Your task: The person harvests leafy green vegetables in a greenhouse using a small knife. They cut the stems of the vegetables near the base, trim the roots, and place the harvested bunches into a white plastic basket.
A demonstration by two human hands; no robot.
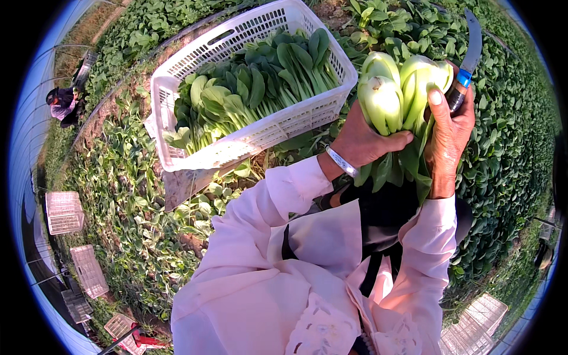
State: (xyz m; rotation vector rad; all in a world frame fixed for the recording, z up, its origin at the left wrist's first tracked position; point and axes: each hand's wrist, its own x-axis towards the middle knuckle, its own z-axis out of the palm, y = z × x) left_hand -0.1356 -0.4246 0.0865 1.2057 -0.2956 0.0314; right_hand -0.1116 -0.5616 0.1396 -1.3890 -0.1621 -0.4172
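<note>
One bunch of pale-stemmed leafy greens (386,103), held up at right. How many heads?

– At least three bases show; overlap hides the exact count. Bases point far, leaves hang near.

– Fingers?

– Left hand (362,139): closed round the bunch from the left, thumb across the stems, other fingertips hidden. Right hand (452,133): curled, thumb against the bunch's right side, also gripping one curved metal knife with black handle and blue band (473,44). Blade points far.

– Crates?

– One white slatted plastic crate (290,118) left of the hands, farther off. Dark-green leafy vegetables (254,89) packed inside, too overlapped to count. Left edge: three small-looking pale plastic crates (65,212), one grey crate (77,305). Near right: pale crate stack (473,325), number unclear.

– Anyone else?

– One co-worker in dark headwear and pinkish top (62,109), far left.

– Clothing up close?

– One pale pink shirt (254,296), one white wristband (342,161), left wrist.
</note>
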